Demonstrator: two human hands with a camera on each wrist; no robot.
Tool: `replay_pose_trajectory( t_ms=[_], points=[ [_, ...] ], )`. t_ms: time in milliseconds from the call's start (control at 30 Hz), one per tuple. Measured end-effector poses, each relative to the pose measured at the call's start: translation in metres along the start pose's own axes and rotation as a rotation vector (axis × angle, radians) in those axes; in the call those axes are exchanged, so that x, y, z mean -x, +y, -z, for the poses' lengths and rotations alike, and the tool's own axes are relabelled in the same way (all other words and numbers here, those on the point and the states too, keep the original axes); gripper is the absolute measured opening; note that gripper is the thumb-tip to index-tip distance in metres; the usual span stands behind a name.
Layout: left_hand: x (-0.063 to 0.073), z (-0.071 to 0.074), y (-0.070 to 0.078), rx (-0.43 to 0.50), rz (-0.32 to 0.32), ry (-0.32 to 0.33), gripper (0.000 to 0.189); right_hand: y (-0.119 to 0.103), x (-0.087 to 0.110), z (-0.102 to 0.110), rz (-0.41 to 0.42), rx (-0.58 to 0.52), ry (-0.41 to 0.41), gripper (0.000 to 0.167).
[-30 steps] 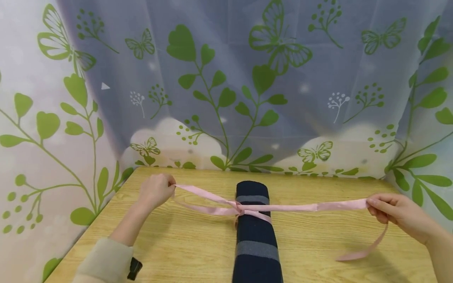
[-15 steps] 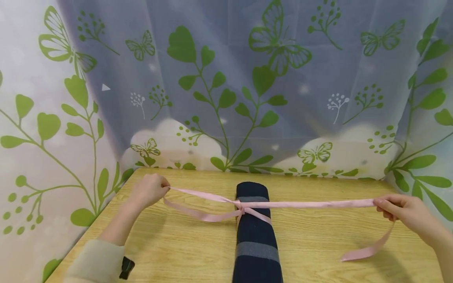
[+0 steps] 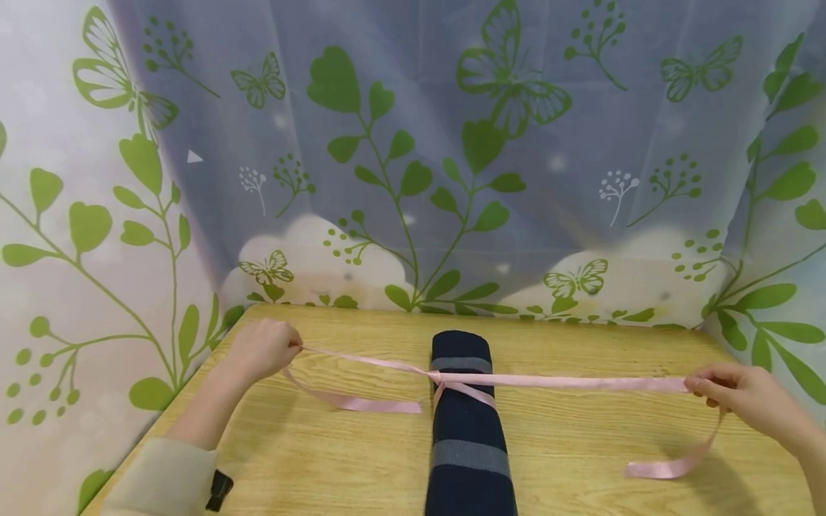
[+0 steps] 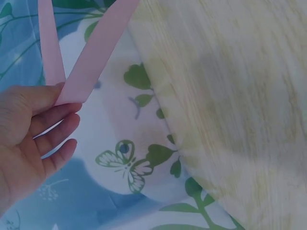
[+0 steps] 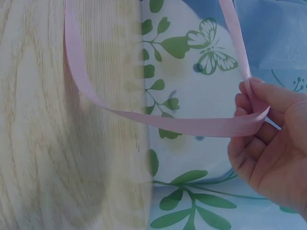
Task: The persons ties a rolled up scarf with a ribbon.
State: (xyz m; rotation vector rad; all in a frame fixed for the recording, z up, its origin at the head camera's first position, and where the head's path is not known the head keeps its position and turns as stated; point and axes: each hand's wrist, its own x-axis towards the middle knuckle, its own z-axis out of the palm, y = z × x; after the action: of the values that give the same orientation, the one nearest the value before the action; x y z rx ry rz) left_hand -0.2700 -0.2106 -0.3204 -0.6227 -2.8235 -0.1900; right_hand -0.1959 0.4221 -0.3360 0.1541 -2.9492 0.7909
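Observation:
A dark navy rolled cloth (image 3: 466, 423) with grey stripes lies lengthwise on the table. Around its upper part goes a pink ribbon (image 3: 568, 382), crossed in a knot at the roll's left side. At the left, my left hand (image 3: 264, 350) pinches one ribbon end between thumb and forefinger; its loose tail hangs back toward the roll. My right hand (image 3: 742, 394) pinches the other end out to the right, with a tail curling below. Both ribbon lengths are stretched nearly straight. In the wrist views, the left hand (image 4: 38, 129) and right hand (image 5: 273, 139) each hold a folded-over strip.
The wooden table (image 3: 335, 466) ends at a back cloth (image 3: 413, 179) printed with green leaves and butterflies. A small black object (image 3: 219, 491) shows beside the left sleeve (image 3: 161, 476).
My left hand has moved left and slightly down, and my right hand a little right. The left loop has come out into a loose tail, and the knot looks tighter.

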Motion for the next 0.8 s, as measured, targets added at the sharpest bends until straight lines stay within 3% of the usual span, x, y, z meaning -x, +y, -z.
replay_pose_trajectory(
  t_ms=[167, 400, 600, 800],
  points=[
    [0.003, -0.002, -0.003, 0.008, 0.001, -0.024, 0.014, 0.008, 0.000, 0.001, -0.072, -0.037, -0.062, 0.038],
    [0.004, -0.005, -0.004, 0.019, 0.021, -0.111, 0.009, 0.016, 0.000, 0.003, -0.113, -0.041, -0.064, 0.042],
    [0.006, -0.009, -0.006, 0.033, 0.000, -0.135, 0.010, 0.017, 0.000, 0.006, -0.127, -0.009, -0.038, 0.043],
    [0.005, -0.015, -0.007, 0.022, -0.026, -0.155, 0.008, 0.020, 0.001, 0.008, -0.115, 0.105, 0.022, 0.041]
  ],
)
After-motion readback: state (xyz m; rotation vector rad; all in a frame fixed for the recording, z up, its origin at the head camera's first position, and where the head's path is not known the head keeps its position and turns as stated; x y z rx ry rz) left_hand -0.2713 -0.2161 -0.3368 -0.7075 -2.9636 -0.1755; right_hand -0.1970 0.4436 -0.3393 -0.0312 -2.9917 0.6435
